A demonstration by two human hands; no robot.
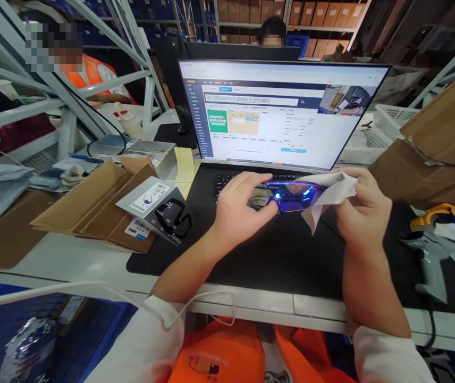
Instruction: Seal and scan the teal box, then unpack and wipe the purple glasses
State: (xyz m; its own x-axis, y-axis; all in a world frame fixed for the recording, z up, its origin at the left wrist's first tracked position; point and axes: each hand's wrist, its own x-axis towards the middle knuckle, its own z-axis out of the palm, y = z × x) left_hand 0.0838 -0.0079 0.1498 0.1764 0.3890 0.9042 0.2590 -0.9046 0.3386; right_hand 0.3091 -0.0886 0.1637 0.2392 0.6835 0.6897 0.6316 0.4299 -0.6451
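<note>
A pair of sunglasses with a shiny blue-violet lens is held up over the black desk mat. My left hand grips one end of it, thumb below and fingers above. At the other end, my right hand is closed on a pale grey cleaning cloth, which lies against the lens and hangs down in a point. Part of the keyboard shows behind my left hand. To the left, a grey printed box leans on an open cardboard box.
A monitor stands behind my hands. On the right lie a barcode scanner, a yellow tape cutter and stacked cartons. A white cable crosses at lower left, above a blue bin. Another person sits at far left.
</note>
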